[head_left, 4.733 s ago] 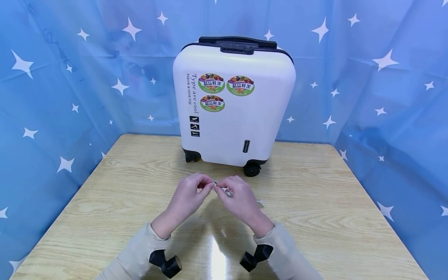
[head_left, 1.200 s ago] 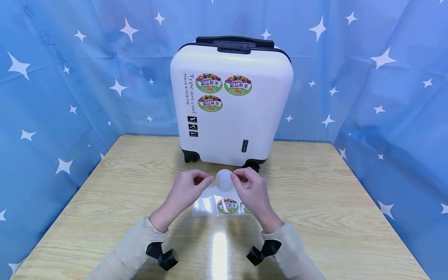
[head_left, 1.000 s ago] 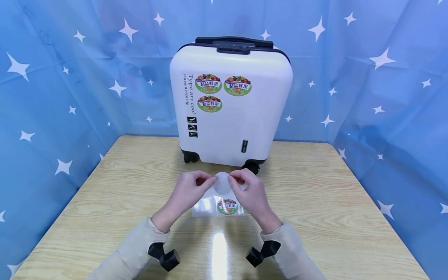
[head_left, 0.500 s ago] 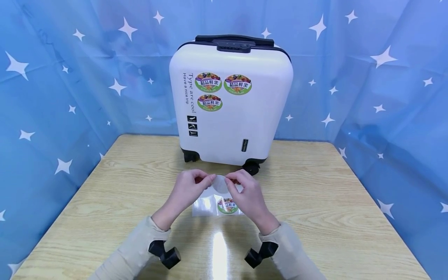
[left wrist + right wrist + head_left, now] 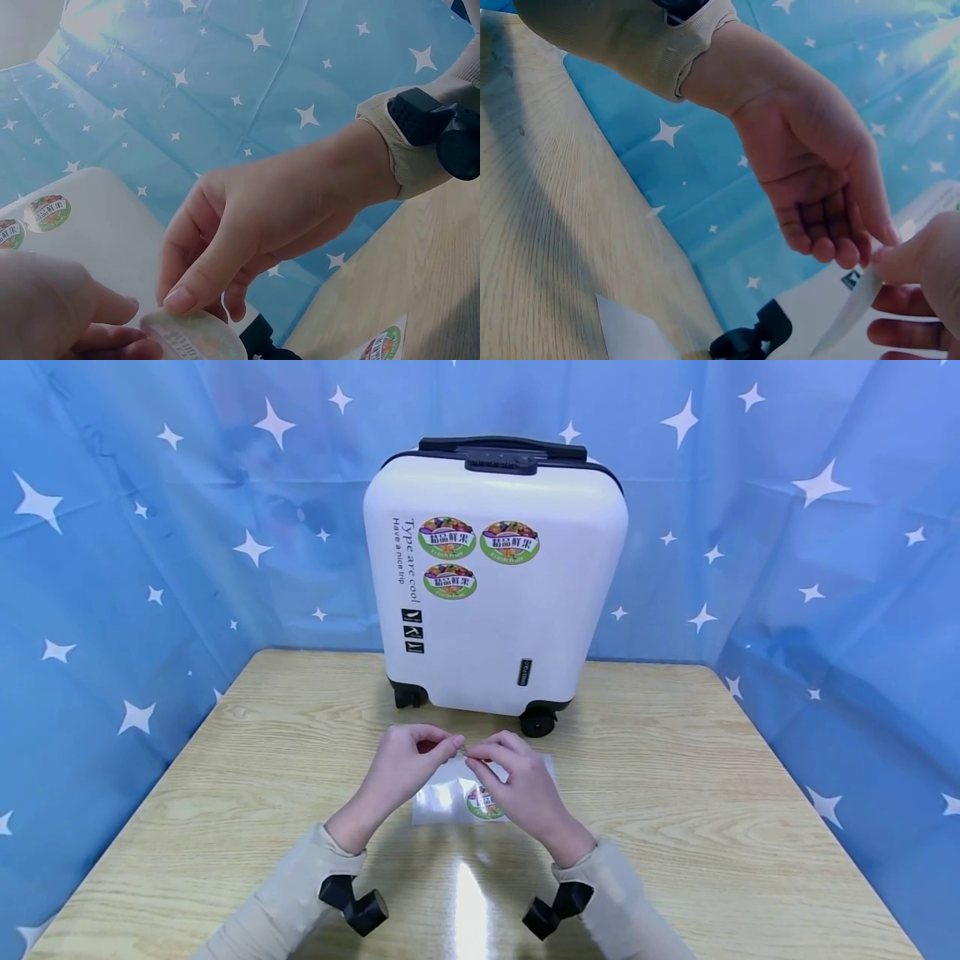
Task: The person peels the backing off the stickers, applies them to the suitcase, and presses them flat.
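Note:
Both hands meet over the table in front of a white suitcase (image 5: 480,635). Between them is an oval sticker (image 5: 199,337), its pale back partly see-through in the left wrist view and nearly edge-on in the right wrist view. My left hand (image 5: 405,768) pinches one edge of it with thumb and forefinger. My right hand (image 5: 525,785) pinches the same upper rim close by, thumb and index tips nearly touching the left fingertips. Below them a clear sticker sheet (image 5: 438,808) lies flat, with a printed fruit sticker (image 5: 480,802) on it, partly covered by the right hand.
Three fruit stickers, including the upper right one (image 5: 510,542), are on the upper front of the suitcase. It stands upright on black wheels (image 5: 537,722) at the back of the wooden table (image 5: 675,777). A blue star-patterned curtain (image 5: 750,527) surrounds the table.
The right hand held the sticker alone with its pale back showing; then the left hand moved in and took its edge. The sticker has since tipped nearly edge-on in the head view.

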A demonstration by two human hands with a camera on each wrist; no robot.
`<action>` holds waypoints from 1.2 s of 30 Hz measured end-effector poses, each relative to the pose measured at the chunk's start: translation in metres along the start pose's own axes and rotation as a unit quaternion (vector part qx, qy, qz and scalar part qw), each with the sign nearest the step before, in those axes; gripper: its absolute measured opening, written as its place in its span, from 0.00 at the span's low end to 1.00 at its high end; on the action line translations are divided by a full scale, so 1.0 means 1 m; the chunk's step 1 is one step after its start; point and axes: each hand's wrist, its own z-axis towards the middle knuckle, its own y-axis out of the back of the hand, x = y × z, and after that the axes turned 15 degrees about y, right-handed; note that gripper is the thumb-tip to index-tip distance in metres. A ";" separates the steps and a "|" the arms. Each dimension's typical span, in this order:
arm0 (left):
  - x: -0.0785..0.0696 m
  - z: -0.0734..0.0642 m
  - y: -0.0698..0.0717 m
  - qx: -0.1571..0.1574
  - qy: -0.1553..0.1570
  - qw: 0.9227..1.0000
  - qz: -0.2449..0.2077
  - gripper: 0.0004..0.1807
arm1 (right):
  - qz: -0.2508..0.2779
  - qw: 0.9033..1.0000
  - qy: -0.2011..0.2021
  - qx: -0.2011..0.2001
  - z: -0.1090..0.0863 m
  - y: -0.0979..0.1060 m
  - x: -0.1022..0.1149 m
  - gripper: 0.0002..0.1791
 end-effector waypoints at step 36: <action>0.004 0.002 0.009 -0.034 -0.015 0.999 -0.005 0.02 | -0.016 0.993 -0.104 -0.051 -0.001 0.007 -0.006 0.06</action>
